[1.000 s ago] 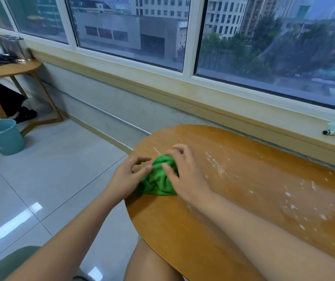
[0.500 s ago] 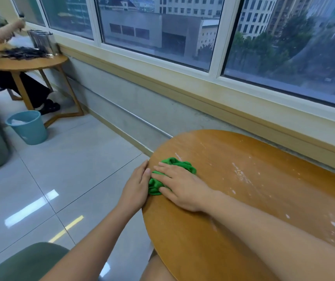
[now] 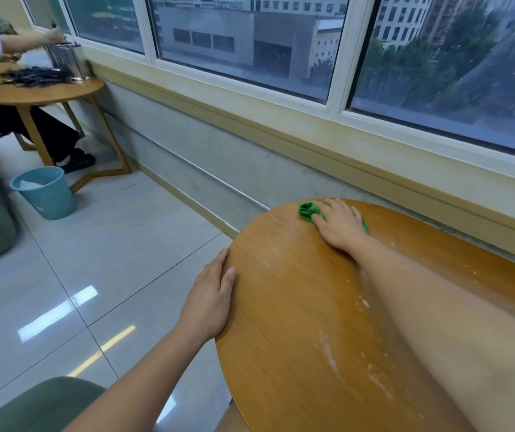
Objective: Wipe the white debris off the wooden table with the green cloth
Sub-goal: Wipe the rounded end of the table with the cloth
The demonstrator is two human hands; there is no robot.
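The green cloth (image 3: 308, 212) lies bunched at the far left end of the wooden table (image 3: 284, 322), close to the wall. My right hand (image 3: 340, 224) presses flat on top of it, fingers spread, covering most of it. My left hand (image 3: 211, 302) rests against the table's left edge with fingers together, holding nothing. White debris (image 3: 328, 353) streaks the wood near my right forearm, with smaller specks (image 3: 363, 302) beside it.
A window sill (image 3: 374, 157) runs behind the table. At far left another person sits at a small round table (image 3: 38, 92) with dark items on it. A blue bin (image 3: 44, 193) stands on the tiled floor. A green seat (image 3: 41, 406) is at lower left.
My right hand has slid the cloth from the near left edge to the table's far end. My left hand left the cloth and now rests on the table's edge. The view swung left.
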